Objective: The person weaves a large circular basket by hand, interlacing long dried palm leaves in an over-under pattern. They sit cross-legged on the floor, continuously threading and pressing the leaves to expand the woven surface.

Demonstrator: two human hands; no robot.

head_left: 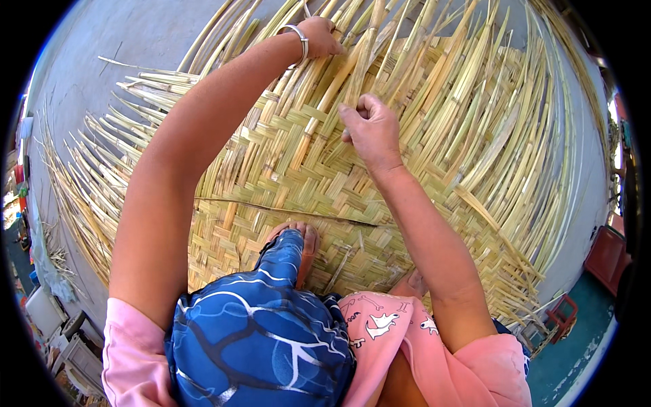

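Note:
A mat (298, 186) of flat, pale yellow-green split-cane strips lies beneath me, woven in a slanting pattern. Long loose strips (468, 102) fan out from its far and side edges. My left hand (322, 37), with a silvery bangle at the wrist, reaches to the far edge; its fingers are closed down on a cane strip among the loose ends. Nearer, over the weave, my right hand (373, 129) is curled with thumb and forefinger pinched beside the base of a strip. Whatever lies between those fingers is hidden.
My foot (298, 234) rests on the mat, near a dark thin strip (291, 209) lying across it. Grey floor (166, 44) surrounds the weaving. At the right stands a dark red chair (605, 258); assorted household items crowd the left rim.

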